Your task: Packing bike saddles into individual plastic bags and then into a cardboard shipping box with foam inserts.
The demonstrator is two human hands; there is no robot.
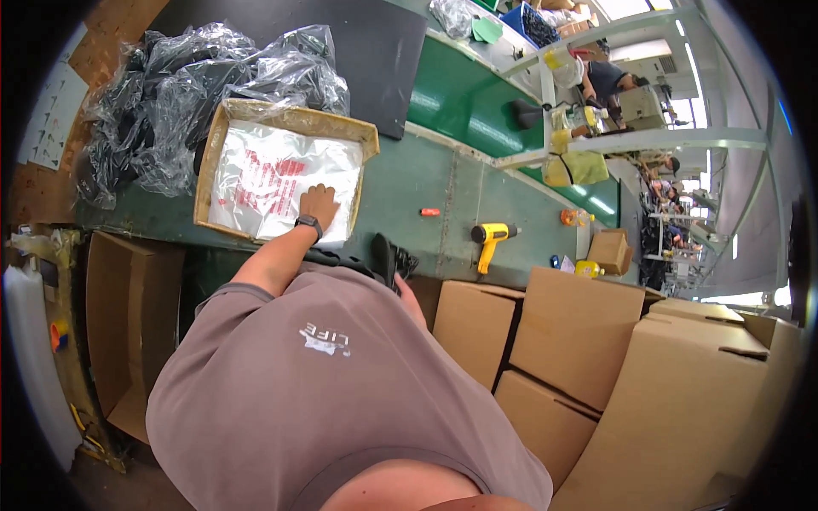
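Observation:
On the green worktable a shallow cardboard box (202,183) holds white plastic bags (256,157) with red print. My left hand (319,204), a dark watch on its wrist, lies on the right part of the top bag, palm down and fingers stretched out. Close to my body at the table's front edge, my right hand (409,300) shows only in part beside my shirt. It appears to hold a glossy black item (390,257), whose kind I cannot make out; most of its fingers are hidden.
Black items in clear plastic bags (162,102) heap behind the box. Right of it lie a small red object (429,212) and a yellow heat gun (490,242). Large cardboard cartons (579,336) stand at my right, an open carton (128,324) at my left. People work farther off.

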